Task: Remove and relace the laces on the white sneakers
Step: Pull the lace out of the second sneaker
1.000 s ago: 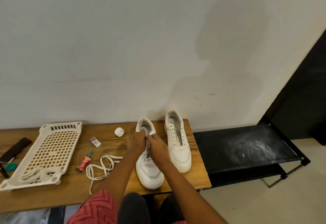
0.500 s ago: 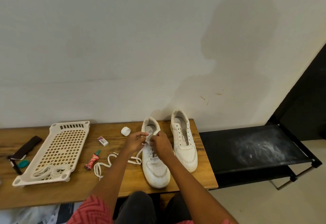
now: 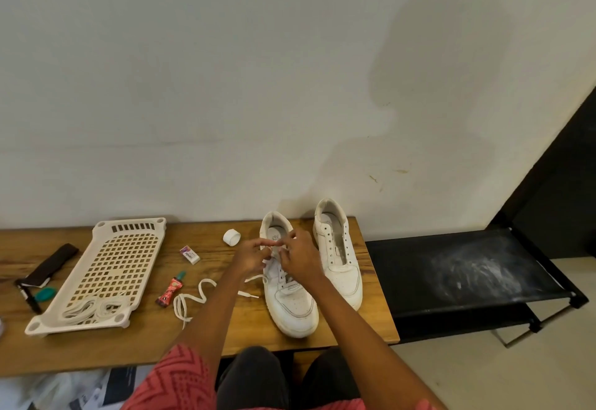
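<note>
Risk assessment: the lace (image 3: 193, 300) trails loose across the bench (image 3: 225, 338) to the left of the near sneaker (image 3: 290, 306), with slack looping beside a small red tube (image 3: 170, 287). A sharp pull is likely to drag the slack into that tube or snag it. The eyelets near the collar are small; a frayed or twisted lace tip may miss the hole or skip an eyelet, producing uneven lacing. Pulling hard without bracing could also slide the near sneaker toward the bench edge.

Grip state: both hands work over the upper eyelets of the near sneaker. The left hand (image 3: 250, 256) has its fingers curled and appears to pinch a section of lace near the tongue. The right hand (image 3: 298, 258) is likewise curled with its fingertips meeting the left hand's; it seems to pinch the lace as well, though the exact contact is hidden behind the fingers.

Location: both white sneakers stand side by side at the right end of the bench, toes toward the person. The far sneaker (image 3: 338, 258) carries no lace. More white laces lie in the perforated tray (image 3: 106, 267) at the left.
</note>
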{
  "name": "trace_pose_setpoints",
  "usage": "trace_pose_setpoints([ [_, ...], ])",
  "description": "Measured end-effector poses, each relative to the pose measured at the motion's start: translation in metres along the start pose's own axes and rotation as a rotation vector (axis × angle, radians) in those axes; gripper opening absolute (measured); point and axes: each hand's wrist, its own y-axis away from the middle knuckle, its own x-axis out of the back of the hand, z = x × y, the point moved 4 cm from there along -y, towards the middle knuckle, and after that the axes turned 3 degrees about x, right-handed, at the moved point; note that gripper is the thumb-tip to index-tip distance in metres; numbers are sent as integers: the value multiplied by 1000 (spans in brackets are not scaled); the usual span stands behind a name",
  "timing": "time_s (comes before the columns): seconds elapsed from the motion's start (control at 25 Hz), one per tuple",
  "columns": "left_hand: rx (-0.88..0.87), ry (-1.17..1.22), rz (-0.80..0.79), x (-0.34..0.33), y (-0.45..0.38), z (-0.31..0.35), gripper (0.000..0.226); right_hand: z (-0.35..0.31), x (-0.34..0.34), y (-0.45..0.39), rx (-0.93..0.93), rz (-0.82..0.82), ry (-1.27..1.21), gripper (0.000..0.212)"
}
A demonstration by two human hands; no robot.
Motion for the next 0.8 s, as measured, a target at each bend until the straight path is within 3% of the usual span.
trace_pose_setpoints([
  [0.08,3,10,8,0,1,-1,19,-7,-9,-5,92,-165,255,30],
  [0.16,-11,-6,10,1,2,-2,20,-1,-13,-7,31,-160,201,27],
  [0.24,-32,-35,-1,2,2,-2,19,17,-6,-5,-204,50,-205,16],
  [0.32,-45,-67,-1,1,1,-2,20,43,10,4,-596,373,-640,11],
  [0.36,-46,-74,2,1,1,-3,20,53,18,11,-715,491,-650,7],
  [0.4,-46,-77,3,1,2,-3,20,55,26,15,-716,532,-502,9],
  [0.48,-52,-65,0,0,1,-4,20,40,28,10,-379,454,-259,21],
  [0.56,-47,-54,5,1,1,-4,20,10,15,2,-48,150,-136,19],
  [0.64,-40,-49,16,0,0,-5,19,-7,-6,-3,110,-151,156,26],
  [0.72,-55,-61,19,1,0,-6,19,-9,-13,-8,95,-221,252,28],
  [0.8,-72,-69,21,1,0,-5,21,0,-4,-7,-38,-78,26,22],
])
